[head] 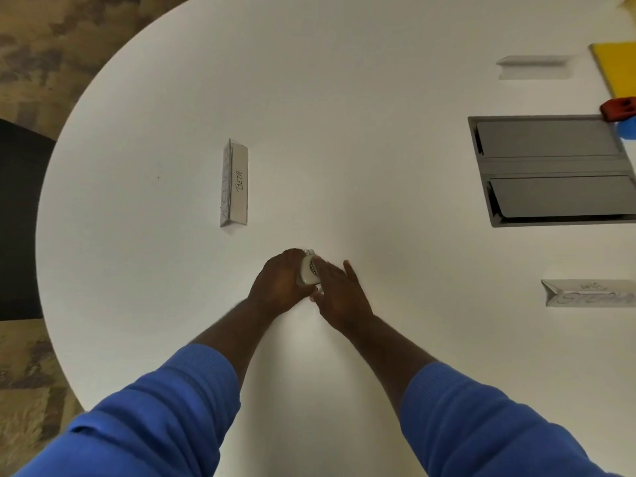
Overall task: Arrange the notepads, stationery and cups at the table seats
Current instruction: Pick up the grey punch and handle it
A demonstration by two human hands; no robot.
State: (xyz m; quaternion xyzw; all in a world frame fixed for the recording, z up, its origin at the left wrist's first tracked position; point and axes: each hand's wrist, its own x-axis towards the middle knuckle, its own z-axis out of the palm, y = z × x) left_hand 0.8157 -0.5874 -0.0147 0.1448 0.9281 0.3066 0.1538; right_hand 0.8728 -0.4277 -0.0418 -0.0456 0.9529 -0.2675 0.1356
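Curled fingers of the left hand (278,284) gripped a small cream item (307,273), rounded and smooth with bright metal ends, while the right hand (339,290) lay against its other side, fingers fairly straight and thumb spread; what the item was could not be told. It sat right of and nearer than the BETA card (235,184), a folded paper tent lettered by hand in ink. The table (344,98) was matte white, its round edge curving left of and beyond that card, with open top between card and hands. Far right of the card a rectangular hatch (550,170) with 2 grey flaps in a shiny metal frame was sunk into the top. A far card (531,65) stood beyond it and a near card (588,293) nearer. A yellow pad (616,68), glossy and flat, lay farthest right of the BETA card, cut off by the picture's edge.
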